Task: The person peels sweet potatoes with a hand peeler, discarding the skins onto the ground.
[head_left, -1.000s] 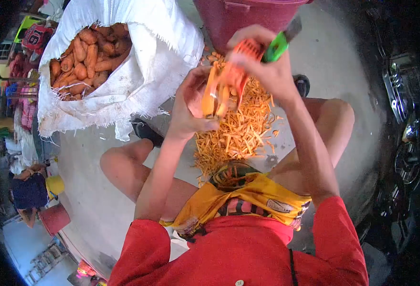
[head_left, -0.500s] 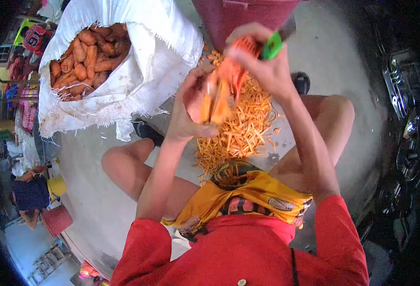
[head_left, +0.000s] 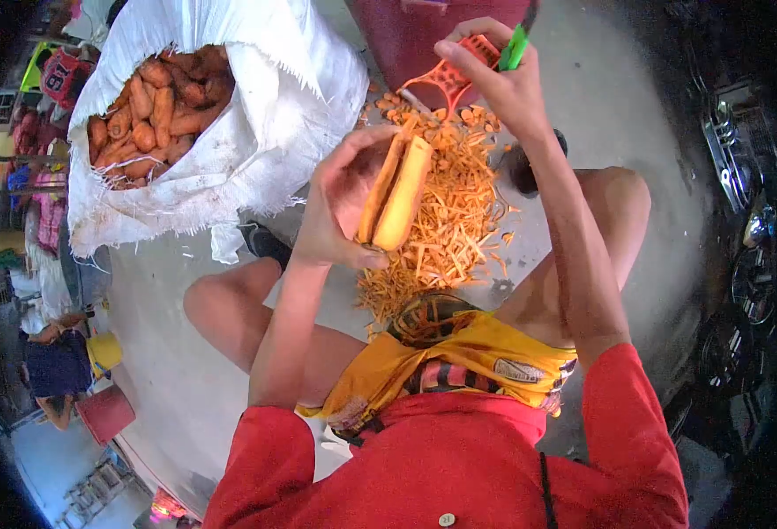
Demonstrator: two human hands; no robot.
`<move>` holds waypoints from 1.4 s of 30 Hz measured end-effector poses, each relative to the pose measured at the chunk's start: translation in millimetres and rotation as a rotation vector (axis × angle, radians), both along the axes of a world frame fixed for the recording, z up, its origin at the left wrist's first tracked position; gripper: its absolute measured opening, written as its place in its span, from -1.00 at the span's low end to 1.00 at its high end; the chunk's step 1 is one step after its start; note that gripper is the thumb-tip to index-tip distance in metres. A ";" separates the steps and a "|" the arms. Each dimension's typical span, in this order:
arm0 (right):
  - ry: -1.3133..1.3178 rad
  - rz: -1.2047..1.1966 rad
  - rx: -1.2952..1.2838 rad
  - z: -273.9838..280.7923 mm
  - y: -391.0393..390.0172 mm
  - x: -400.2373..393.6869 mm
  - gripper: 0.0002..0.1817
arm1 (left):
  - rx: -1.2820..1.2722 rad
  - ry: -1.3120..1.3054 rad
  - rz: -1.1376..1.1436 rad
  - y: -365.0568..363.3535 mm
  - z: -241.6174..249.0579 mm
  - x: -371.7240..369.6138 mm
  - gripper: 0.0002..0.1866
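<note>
My left hand (head_left: 340, 198) is closed round two long peeled carrot pieces (head_left: 406, 194), which stand side by side with a dark gap between them. Up and to the right, my right hand (head_left: 503, 84) grips an orange plastic peeler (head_left: 448, 81), its open frame pointing left. A green-handled knife (head_left: 514, 48) is tucked in the same hand, with its dark blade pointing up. The peeler and the carrot pieces are apart. Below both hands lies a long heap of orange peelings (head_left: 459, 234) on the floor, between my legs.
A white woven sack (head_left: 274, 132) full of unpeeled carrots (head_left: 164, 106) stands at the left. A dark red tub (head_left: 406, 40) is just beyond the peelings. Metal kitchenware (head_left: 732, 167) lines the right side. Another person (head_left: 53, 361) is at the far left.
My right hand has moved up and right with the peeler, away from the carrot pieces. My left hand still holds them, now tilted more upright.
</note>
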State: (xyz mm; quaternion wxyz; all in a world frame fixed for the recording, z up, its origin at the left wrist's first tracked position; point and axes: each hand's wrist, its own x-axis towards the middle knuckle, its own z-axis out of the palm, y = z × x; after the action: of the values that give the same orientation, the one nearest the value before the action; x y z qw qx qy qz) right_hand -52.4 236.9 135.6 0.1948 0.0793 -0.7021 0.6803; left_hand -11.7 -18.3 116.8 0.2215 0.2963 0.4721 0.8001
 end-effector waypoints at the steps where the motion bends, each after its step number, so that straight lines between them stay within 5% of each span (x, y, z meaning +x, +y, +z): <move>1: 0.037 -0.011 -0.015 -0.1 2.2 -3.2 -0.74 | -0.006 0.014 0.007 1.5 -2.2 -1.7 0.29; 6: 0.170 0.065 0.092 -7.5 -11.1 10.4 -0.72 | -0.028 -0.022 0.012 -3.5 -11.0 -4.0 0.30; 8: 0.034 -0.098 0.327 -20.6 11.7 -7.1 -0.71 | -0.010 0.034 -0.047 -4.5 -4.7 -4.2 0.29; 12: 0.043 0.024 -0.008 -5.4 4.7 1.5 -0.76 | -0.038 -0.014 -0.025 -3.8 -2.0 -5.4 0.27; 20: 0.099 -0.097 0.130 -25.6 14.0 -16.1 -0.79 | -0.095 0.011 0.011 -5.3 -0.2 -0.9 0.38; 25: 0.118 0.132 -0.069 2.1 -29.1 20.6 -0.74 | -0.064 -0.071 0.062 0.4 -13.2 -12.3 0.34; 28: 0.140 0.180 0.090 11.6 -40.3 37.7 -0.73 | -0.039 -0.041 0.109 8.3 -18.6 -9.0 0.33; 36: 0.165 -0.179 0.049 -13.5 -5.4 -11.5 -0.80 | -0.028 -0.045 0.001 2.5 -4.5 -6.3 0.29; 38: 0.037 -0.024 -0.067 0.5 -14.8 12.2 -0.72 | -0.022 -0.073 0.050 6.9 -7.8 -5.8 0.28; 42: 0.320 0.146 0.167 2.8 -36.9 27.9 -0.73 | -0.069 -0.128 0.140 7.5 -13.7 -3.8 0.30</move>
State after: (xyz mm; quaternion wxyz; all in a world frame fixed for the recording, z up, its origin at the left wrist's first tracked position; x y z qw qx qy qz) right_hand -24.5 200.1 138.4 0.2467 0.2529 -0.7085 0.6109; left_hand -15.5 -10.8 103.1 0.2051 0.2029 0.5039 0.8141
